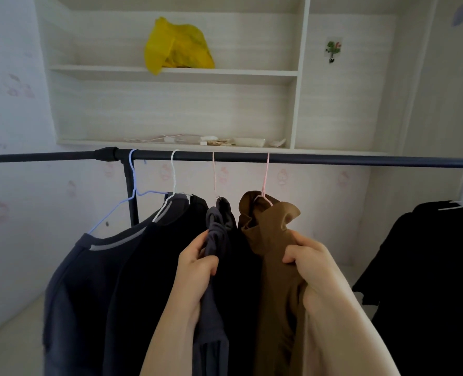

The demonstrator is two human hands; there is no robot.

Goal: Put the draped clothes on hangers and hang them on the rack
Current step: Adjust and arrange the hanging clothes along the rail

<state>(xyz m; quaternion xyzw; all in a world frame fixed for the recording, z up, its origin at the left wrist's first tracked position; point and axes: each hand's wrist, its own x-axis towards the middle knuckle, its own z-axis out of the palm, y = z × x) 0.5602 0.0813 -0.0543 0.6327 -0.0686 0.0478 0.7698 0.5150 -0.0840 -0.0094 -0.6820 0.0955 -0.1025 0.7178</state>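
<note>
A dark rack bar (pixel 333 160) runs across the view with several wire hangers hooked on it. From the left hang a navy top (pixel 73 280) on a blue hanger (pixel 132 183), a black top (pixel 149 267) on a white hanger (pixel 174 175), a bunched grey garment (pixel 219 221) on a pink hanger (pixel 214 172), and a brown garment (pixel 271 234) on another pink hanger (pixel 266 175). My left hand (pixel 197 264) grips the grey garment. My right hand (pixel 311 264) grips the brown garment.
A black garment (pixel 425 267) hangs at the far right on a white hanger (pixel 460 205). Behind the rack, white wall shelves (pixel 170 73) carry a yellow plastic bag (pixel 178 47) and small clutter (pixel 219 141). A rack upright (pixel 131 191) stands at the left.
</note>
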